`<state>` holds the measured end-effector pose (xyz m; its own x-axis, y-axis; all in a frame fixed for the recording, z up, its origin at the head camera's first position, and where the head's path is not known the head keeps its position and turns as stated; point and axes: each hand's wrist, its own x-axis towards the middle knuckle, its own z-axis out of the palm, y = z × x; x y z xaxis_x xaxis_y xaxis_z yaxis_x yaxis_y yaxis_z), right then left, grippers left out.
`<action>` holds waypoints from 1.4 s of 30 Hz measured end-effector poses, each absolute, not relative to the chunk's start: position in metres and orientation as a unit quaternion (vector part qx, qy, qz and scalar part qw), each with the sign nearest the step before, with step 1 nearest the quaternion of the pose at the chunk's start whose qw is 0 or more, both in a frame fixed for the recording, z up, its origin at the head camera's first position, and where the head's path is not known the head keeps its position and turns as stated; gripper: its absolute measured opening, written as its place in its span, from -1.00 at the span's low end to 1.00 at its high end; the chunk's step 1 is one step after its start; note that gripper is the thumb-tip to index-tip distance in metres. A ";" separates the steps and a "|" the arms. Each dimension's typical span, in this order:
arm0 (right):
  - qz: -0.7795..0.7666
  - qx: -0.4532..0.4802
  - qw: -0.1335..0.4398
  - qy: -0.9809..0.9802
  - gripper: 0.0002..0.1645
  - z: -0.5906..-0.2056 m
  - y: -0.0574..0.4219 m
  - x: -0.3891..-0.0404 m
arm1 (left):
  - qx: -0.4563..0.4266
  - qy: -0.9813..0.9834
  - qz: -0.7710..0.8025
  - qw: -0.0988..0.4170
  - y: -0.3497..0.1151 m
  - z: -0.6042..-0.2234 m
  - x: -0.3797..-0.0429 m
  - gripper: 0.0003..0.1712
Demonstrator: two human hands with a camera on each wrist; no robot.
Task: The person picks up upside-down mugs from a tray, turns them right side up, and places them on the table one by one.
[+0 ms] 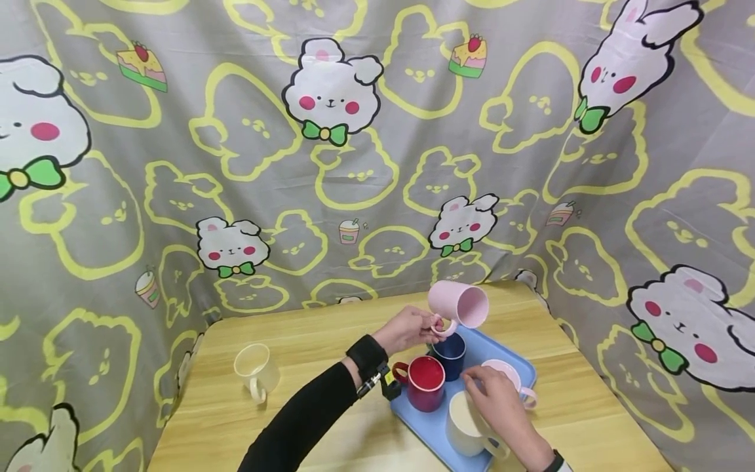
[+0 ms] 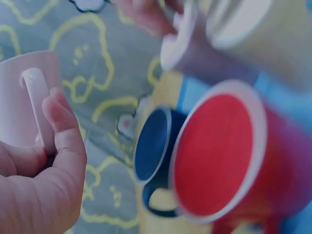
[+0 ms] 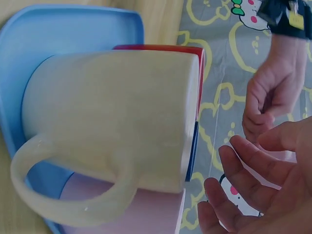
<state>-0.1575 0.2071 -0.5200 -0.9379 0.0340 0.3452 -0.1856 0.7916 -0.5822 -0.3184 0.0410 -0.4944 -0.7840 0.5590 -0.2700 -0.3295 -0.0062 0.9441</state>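
Note:
My left hand [image 1: 409, 328] grips the handle of a pink mug [image 1: 447, 299], which is tipped on its side above the far end of the blue tray [image 1: 423, 429]. In the left wrist view, the thumb and fingers of that hand close round the mug's handle [image 2: 38, 105]. On the tray stand a red mug [image 1: 426, 394], a navy mug [image 1: 453, 360], a cream mug [image 1: 462, 429] and a second pink mug [image 1: 506, 368]. My right hand [image 1: 501, 403] hovers over the cream mug and beside the second pink one, its fingers [image 3: 243, 180] loosely spread and holding nothing.
A pale cream mug [image 1: 257, 368] stands alone on the wooden table [image 1: 318, 387], left of the tray, with its handle toward me. A grey curtain [image 1: 354, 190] with yellow outlines and white rabbit faces hangs behind the table and along its sides.

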 end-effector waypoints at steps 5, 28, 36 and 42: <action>0.336 0.028 0.151 -0.929 -0.88 -0.516 0.202 -0.157 | 0.040 0.552 0.763 0.335 0.035 -0.503 -0.288 -0.71; 0.651 0.034 0.047 -0.757 -0.64 -0.503 0.141 -0.166 | 0.012 0.446 0.853 0.271 -0.023 -0.533 -0.223 -0.62; 0.720 0.005 -0.075 -0.690 -0.51 -0.498 0.136 -0.174 | 0.008 0.445 0.855 0.267 -0.025 -0.539 -0.218 -0.71; 0.740 0.025 -0.090 -0.666 -0.54 -0.499 0.137 -0.177 | 0.005 0.461 0.850 0.255 -0.023 -0.537 -0.219 -0.76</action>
<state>-0.1767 0.1365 -0.4989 -0.9826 -0.1664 -0.0831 0.1002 -0.0972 -0.9902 -0.2191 -0.0234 -0.5368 -0.8698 0.4380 -0.2270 -0.4292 -0.4448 0.7861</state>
